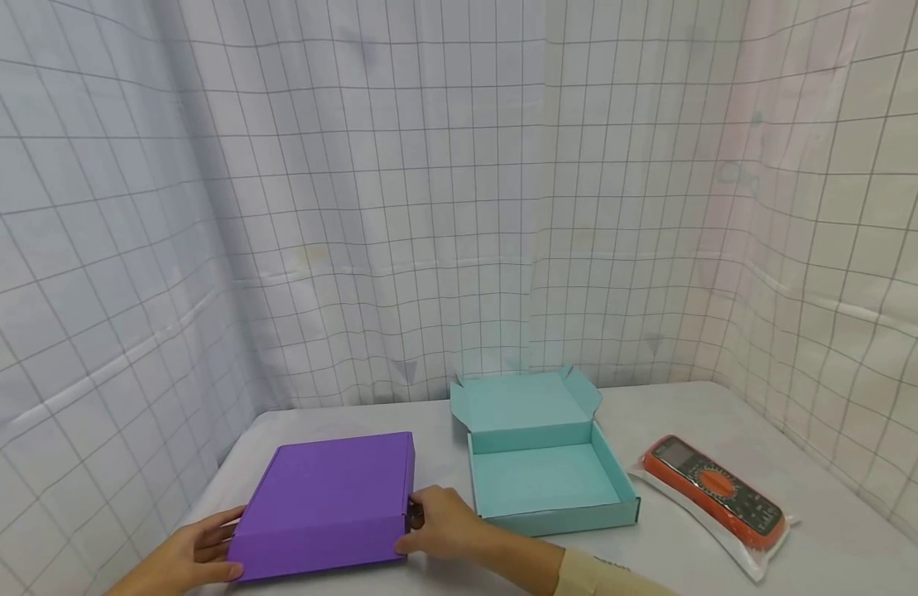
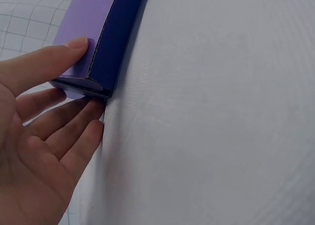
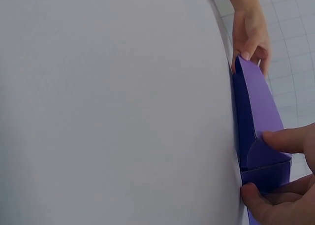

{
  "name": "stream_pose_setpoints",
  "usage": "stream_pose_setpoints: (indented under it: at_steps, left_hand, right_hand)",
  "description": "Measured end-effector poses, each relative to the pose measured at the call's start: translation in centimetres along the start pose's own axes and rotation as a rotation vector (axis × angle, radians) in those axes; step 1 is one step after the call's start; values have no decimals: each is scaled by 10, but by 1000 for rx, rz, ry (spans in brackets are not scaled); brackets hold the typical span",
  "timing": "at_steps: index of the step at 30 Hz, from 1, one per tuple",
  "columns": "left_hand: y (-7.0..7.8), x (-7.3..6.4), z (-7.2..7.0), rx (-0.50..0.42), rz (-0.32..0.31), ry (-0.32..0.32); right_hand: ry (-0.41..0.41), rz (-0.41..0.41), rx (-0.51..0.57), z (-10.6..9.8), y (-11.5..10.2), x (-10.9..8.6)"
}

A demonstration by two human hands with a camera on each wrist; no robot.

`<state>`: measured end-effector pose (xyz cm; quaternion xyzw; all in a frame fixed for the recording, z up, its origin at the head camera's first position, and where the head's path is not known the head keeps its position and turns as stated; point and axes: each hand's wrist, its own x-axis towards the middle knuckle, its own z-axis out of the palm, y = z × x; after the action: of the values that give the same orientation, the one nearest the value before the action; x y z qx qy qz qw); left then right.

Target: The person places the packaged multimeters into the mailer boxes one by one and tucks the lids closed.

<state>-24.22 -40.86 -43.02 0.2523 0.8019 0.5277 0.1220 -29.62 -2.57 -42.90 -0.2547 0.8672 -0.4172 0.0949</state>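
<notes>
A flat purple cardboard box [image 1: 332,488] lies on the left of the white table, its lid down over the top. Its front flap [image 3: 261,94] stands away from the dark inner front, leaving a gap in the right wrist view. My left hand [image 1: 181,553] holds the front left corner, thumb on the flap and fingers around the box's side. At the front right corner, my right hand [image 1: 445,526] grips the box, with its thumb on the flap and the other fingers at the side wall. The box's contents are hidden.
Right of the purple box stands a teal cardboard box [image 1: 563,521], its lid [image 1: 514,403] folded back. Farther right lies an orange and black multimeter [image 1: 715,488] in a clear plastic bag. Gridded white curtains [image 1: 459,207] surround the table at the back and sides.
</notes>
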Motion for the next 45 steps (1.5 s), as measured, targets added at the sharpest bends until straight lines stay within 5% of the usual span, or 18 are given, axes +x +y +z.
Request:
stream_pose_setpoints:
  at_steps: [16, 25, 36, 45]
  left_hand:
    - [1, 3, 0, -36, -72, 34]
    - [1, 12, -1, 20, -49, 87]
    - [7, 16, 1, 259, -135, 220]
    - [4, 21, -1, 383, -143, 248]
  right_hand:
    - [24, -38, -77, -3, -5, -1]
    - [28, -33, -150, 0, -1, 7]
    - [90, -50, -211, 3, -1, 11]
    - [142, -76, -164, 5, 3, 14]
